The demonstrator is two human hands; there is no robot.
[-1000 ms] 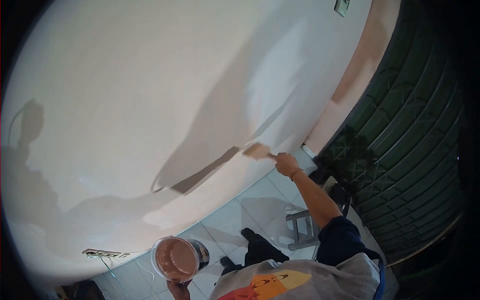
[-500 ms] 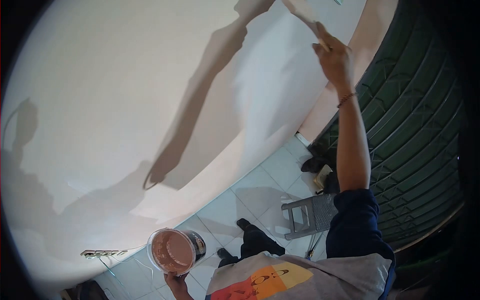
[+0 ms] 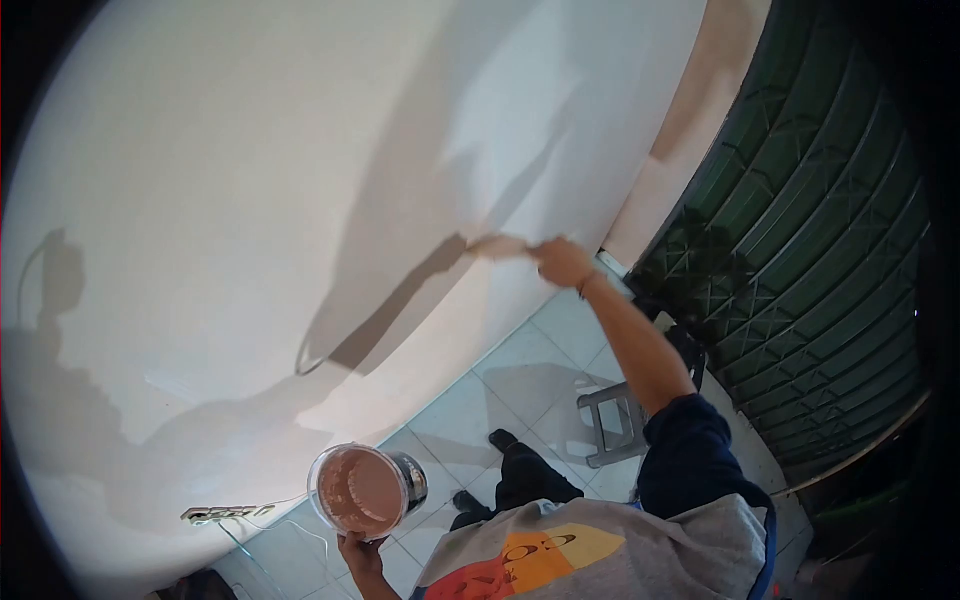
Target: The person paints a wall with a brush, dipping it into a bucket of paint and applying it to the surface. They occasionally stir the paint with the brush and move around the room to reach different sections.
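Two hands full: my right hand (image 3: 563, 262) grips flat brush (image 3: 497, 246) on smooth wall (image 3: 250, 180); left hand (image 3: 360, 553) clasps round paint bucket (image 3: 364, 490).

Pretty bright on the wall (image 3: 250, 150), lit from behind, throwing long hard arm shadows. Heavy fisheye, black vignette round the edges, slight motion blur on the brush (image 3: 497, 246).

Right arm stretched forward and up, elbow nearly straight, forearm bare below a dark blue sleeve, thin band at the wrist. Right hand (image 3: 563, 262) closed in a grip, knuckles up, thumb side turned left. Left arm low and tucked close to the body, only wrist and hand showing. Left hand (image 3: 362, 553) raised palm-up, fingers curled and closed in a grip from below.
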